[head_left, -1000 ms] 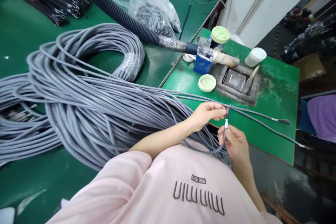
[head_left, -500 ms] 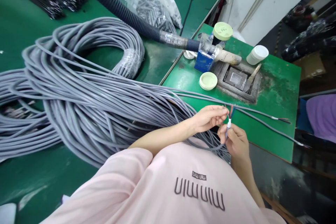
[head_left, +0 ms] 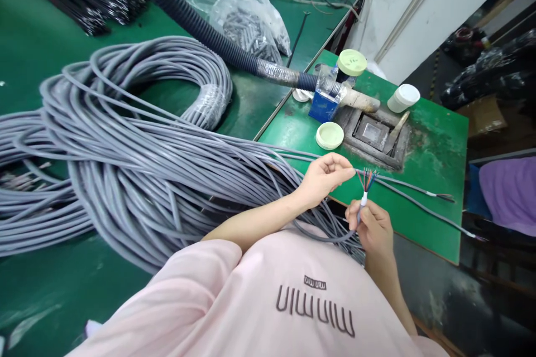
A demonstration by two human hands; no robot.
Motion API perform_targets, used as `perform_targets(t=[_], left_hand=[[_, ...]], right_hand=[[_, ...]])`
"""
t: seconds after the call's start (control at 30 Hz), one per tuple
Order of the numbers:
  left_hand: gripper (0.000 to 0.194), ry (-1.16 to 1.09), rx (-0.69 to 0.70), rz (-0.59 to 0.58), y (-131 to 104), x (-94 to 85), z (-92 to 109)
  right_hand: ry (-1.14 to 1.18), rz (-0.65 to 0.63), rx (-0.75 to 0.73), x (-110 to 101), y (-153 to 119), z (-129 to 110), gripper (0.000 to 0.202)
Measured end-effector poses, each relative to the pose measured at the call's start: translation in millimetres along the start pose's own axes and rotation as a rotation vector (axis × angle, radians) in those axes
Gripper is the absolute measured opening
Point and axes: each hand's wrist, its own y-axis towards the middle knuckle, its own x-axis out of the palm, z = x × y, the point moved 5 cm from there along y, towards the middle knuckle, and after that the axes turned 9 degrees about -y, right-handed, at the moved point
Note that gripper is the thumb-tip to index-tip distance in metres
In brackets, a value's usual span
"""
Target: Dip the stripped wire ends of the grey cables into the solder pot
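Left hand [head_left: 321,181] pulled back | fingers [head_left: 341,177] narrow — hold unclear | right hand [head_left: 376,226] grips cable [head_left: 335,240] | wires [head_left: 367,181] blurred

We look down on a big green table [head_left: 37,281] at left, with a smaller green table [head_left: 441,142] meeting it at a pale edge strip. Light glares softly off both tops. Beyond them, we see a white wall [head_left: 454,17] with a long strip [head_left: 414,5] slanting across it. To our right, the dim, dark floor [head_left: 435,284] looks stained, and a box [head_left: 483,117] sits near a purple cloth [head_left: 511,192].
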Motion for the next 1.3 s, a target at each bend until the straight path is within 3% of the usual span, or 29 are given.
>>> perform_targets(t=[0.17,0.37,0.47,0.6,0.73,1.07,1.3], left_hand=[[0.036,0.102,-0.102,-0.051,-2.3,6.2,1.3],[0.035,0.081,-0.186,-0.058,1.4,4.0,-10.6],[0.034,0.056,-0.122,-0.048,-0.4,3.3,-12.9],[0.035,0.113,-0.03,-0.12,-1.8,6.9,-9.2],[0.034,0.172,-0.036,-0.181,1.4,9.1,-4.2],[0.035,0.2,-0.103,-0.214,5.3,5.3,-0.2],[0.033,0.222,-0.086,-0.215,7.2,3.9,1.1]], right_hand=[[-0.052,0.008,0.027,1.1,3.7,3.6,0.027],[-0.078,0.015,0.02,1.8,4.2,3.3,0.026],[-0.06,0.029,0.02,1.5,3.5,3.4,0.025],[-0.128,0.048,0.015,0.5,2.8,5.4,0.029],[-0.221,0.051,0.017,0.4,2.0,4.3,0.028],[-0.461,0.008,-0.008,-0.6,3.6,-13.9,0.024],[-0.502,-0.007,-0.009,-0.2,6.8,-17.8,0.025]])
